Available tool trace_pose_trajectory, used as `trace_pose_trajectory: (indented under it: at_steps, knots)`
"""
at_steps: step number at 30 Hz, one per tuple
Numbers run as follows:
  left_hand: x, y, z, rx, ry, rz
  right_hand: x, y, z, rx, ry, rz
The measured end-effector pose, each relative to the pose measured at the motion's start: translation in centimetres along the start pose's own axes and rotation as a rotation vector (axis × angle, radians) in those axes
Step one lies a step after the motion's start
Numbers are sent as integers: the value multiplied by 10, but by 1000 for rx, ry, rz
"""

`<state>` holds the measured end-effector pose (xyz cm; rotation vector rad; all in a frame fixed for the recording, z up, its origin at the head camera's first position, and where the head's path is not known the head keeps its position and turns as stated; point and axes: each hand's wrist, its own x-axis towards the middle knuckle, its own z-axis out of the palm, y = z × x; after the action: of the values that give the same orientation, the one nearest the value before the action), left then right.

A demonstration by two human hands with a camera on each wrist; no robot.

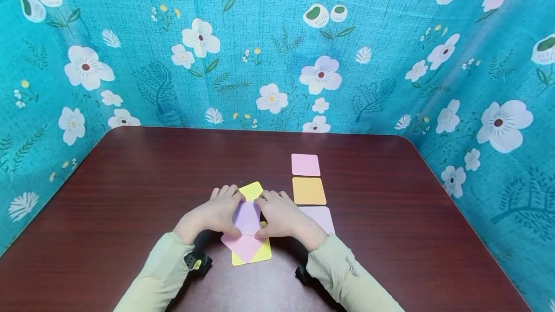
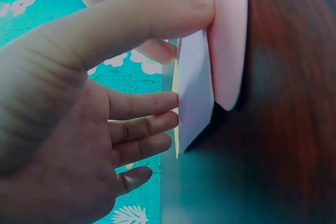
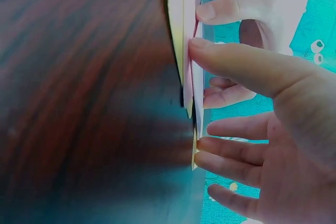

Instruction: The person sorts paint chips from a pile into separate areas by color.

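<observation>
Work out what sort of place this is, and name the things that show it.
Probably an indoor tabletop workspace: a dark reddish table, flowered blue cloth behind it and coloured cards laid out on top. What lies beyond the cloth is hidden.

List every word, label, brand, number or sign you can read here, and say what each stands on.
None can be read for certain.
Right sleeve: dark lettering, too small and tilted to read.
Middle purple paper: no writing visible.
Orange paper: no writing visible.
</observation>
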<state>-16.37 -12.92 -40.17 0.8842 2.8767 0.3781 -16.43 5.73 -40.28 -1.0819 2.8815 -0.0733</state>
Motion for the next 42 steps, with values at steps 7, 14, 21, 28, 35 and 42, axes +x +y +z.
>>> trace_pose_trajectory:
  at_steps: [7, 14, 21, 28, 35, 42]
  knots:
    - [1, 4, -2, 7, -23, -4, 0, 1, -3, 21, -6, -4]
    - [6, 11, -1, 25, 0, 28, -7, 13, -4, 62, 16, -21]
    - [16, 24, 0, 43, 23, 64, -21, 27, -12, 119, 52, -20]
    - [24, 33, 4, 45, 85, 124, -33, 44, -21, 118, 73, -6]
    - [29, 37, 7, 6, 68, 120, -51, 59, -27, 151, 123, 31]
    - [35, 43, 7, 3, 47, 153, -66, 71, -29, 176, 116, 68]
